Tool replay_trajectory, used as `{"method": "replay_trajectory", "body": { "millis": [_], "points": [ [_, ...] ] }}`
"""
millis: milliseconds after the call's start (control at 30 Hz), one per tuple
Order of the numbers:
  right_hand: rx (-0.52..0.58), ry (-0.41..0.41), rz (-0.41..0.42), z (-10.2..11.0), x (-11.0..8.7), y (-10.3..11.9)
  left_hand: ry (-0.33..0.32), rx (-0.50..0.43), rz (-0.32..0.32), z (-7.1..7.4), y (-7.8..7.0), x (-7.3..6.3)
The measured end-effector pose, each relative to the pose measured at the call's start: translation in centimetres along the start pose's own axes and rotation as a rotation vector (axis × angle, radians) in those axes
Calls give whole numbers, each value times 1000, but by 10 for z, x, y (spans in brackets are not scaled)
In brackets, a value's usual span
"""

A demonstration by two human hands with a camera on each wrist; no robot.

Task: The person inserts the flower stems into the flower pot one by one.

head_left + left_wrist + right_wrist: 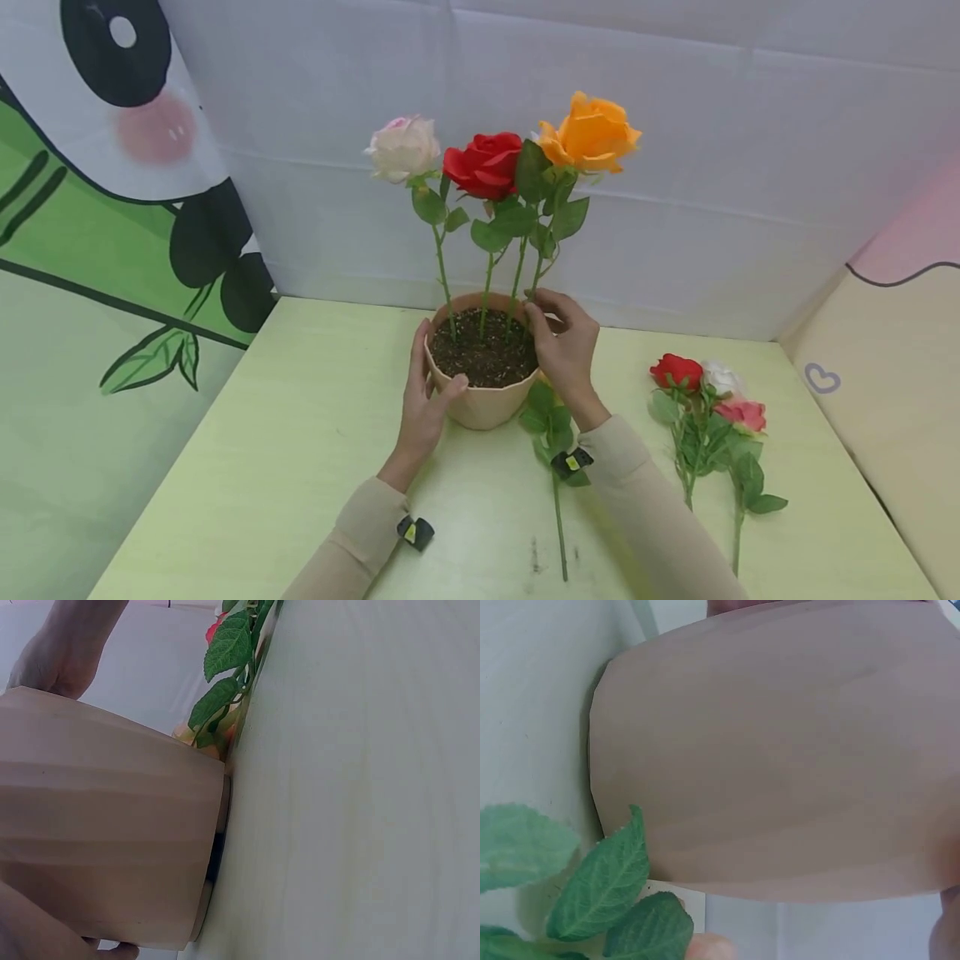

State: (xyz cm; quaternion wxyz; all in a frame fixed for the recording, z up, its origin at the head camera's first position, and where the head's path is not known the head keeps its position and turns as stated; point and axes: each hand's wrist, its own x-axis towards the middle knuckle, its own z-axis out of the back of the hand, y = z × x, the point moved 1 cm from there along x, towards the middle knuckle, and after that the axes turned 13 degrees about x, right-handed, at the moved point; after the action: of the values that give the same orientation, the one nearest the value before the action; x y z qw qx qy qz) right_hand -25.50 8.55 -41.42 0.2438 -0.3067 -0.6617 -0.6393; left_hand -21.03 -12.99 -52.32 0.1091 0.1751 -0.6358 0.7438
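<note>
A beige flowerpot (pixel 491 408) filled with dark soil (pixel 480 354) stands upright on the table. Around its left side my left hand (pixel 423 408) grips the wall, thumb at the front rim. At the right rim, my right hand (pixel 566 342) pinches the lower stem of an orange artificial rose (pixel 592 137). A pale pink rose (pixel 405 150) and a red rose (pixel 486 165) rise from the soil; another stem stands between the red and orange ones, its bloom mostly hidden. The pot's wall (pixel 765 757) fills much of the right wrist view.
Beneath my right forearm lies a leafy flower stem (pixel 557 500), its yellowish bloom largely covered. On the table's right side are a loose red rose (pixel 677 371), a white rose (pixel 722 379) and a pink rose (pixel 741 414). A pale cloth wall (pixel 675 208) stands behind the table (pixel 315 417).
</note>
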Motion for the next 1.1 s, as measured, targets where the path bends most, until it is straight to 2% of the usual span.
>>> {"method": "replay_trajectory", "body": {
  "millis": [100, 233, 300, 367, 467, 533, 600, 800, 933, 1100],
  "points": [
    [16, -14, -16, -1, -1, -2, -4, -28, 0, 0, 12, 3],
    [7, -13, 1, 0, -4, -3, 5, -44, 42, -1, 43, 6],
    [-17, -8, 39, 2, -4, -3, 8, -34, 45, -1, 27, 5],
    [-48, -8, 86, 4, -4, -3, 10, -20, 37, -2, 24, 5],
    [-81, -11, 130, 5, -3, -3, 1, 7, 22, -1, 4, 3],
    [-95, -11, 136, 5, -4, -4, -3, 11, 10, -1, 14, 3],
    [-107, -10, 130, 4, -4, -5, -5, 12, -4, 0, 3, 0],
    [-136, -9, 109, 1, -6, -5, -14, 10, 27, 1, -11, -4],
    [-137, -29, 96, 0, -6, -4, -20, -36, 7, -2, -22, -6],
    [-113, -38, 63, 1, -4, 0, -30, -12, -1, -2, -18, -3]
  ]
}}
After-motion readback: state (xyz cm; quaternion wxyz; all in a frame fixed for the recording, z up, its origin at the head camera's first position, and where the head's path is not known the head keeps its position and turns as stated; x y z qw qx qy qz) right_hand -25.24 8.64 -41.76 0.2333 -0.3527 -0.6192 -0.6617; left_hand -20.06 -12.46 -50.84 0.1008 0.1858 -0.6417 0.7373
